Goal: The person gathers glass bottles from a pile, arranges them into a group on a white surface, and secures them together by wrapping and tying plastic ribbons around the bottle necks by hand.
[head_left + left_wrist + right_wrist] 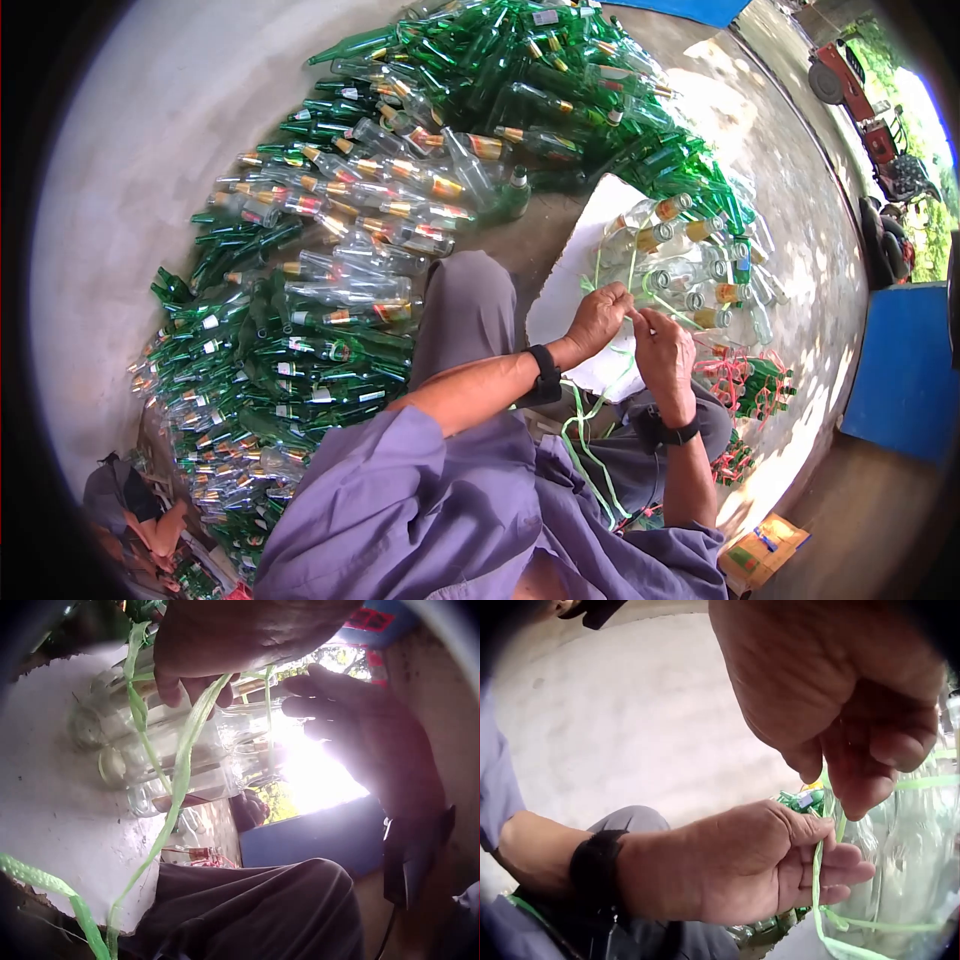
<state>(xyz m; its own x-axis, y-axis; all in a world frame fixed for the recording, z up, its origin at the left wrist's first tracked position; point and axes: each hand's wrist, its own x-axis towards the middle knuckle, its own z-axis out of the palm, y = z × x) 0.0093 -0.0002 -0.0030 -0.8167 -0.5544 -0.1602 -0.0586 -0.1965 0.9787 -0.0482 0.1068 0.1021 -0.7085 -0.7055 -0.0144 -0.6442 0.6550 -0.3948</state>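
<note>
A bundle of clear glass bottles [690,270] lies on a white board [560,300], with light green plastic twine [180,769] looped around it. My left hand [598,318] pinches a strand of that twine between thumb and forefinger, its other fingers loosely bent, as the right wrist view shows. Just beside it, at the near end of the bundle, my right hand [664,350] has its fingers curled and grips the twine at the fingertips, partly hidden by the hand itself. Loose twine ends hang down over the lap.
A big heap of green bottles [490,60] and clear bottles [390,180] surrounds the left and far sides. Bottles tied with pink twine [740,380] stand at the right. Beyond are a blue panel [895,370] and a red vehicle [860,110]. Another person [135,510] is at lower left.
</note>
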